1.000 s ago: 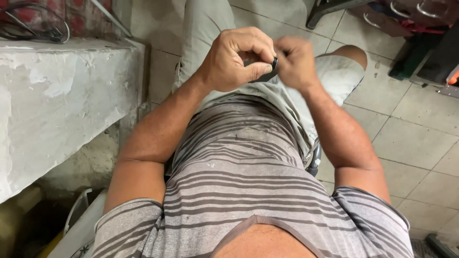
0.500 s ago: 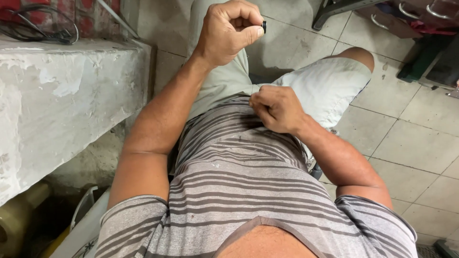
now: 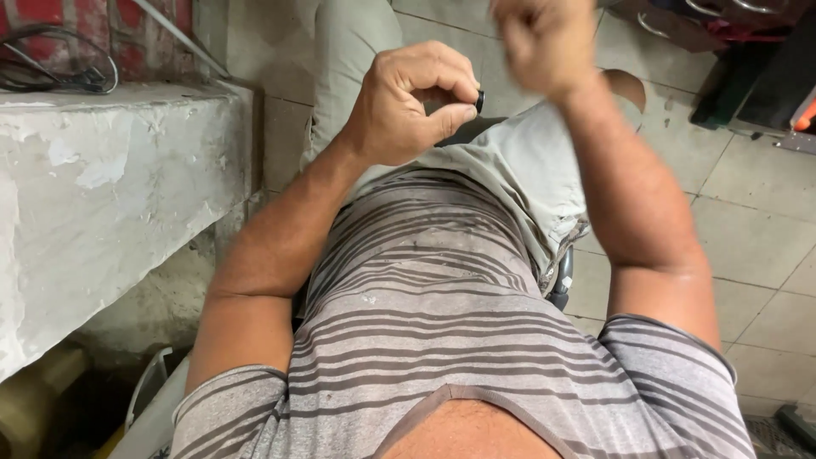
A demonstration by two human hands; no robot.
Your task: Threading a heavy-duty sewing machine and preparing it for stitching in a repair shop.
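I sit looking down at my grey striped shirt (image 3: 425,323) and pale shorts (image 3: 518,170). My left hand (image 3: 408,106) is raised over my lap, with thumb and forefinger pinched on a small black part (image 3: 479,102). My right hand (image 3: 544,38) is lifted near the top of the view, blurred by motion, fingers curled; nothing shows in it. The two hands are apart, the right one a little beyond and to the right of the small black part.
A rough white concrete ledge (image 3: 102,195) stands at my left with dark cables (image 3: 51,72) on it, against a red brick wall. Tiled floor (image 3: 748,229) spreads to the right. Dark metal frames and gear (image 3: 748,51) sit at the top right.
Both hands were joined around the small black part a second ago. My right hand dropped to my shirt, then rose to the top. My left hand kept the part and came down nearer.
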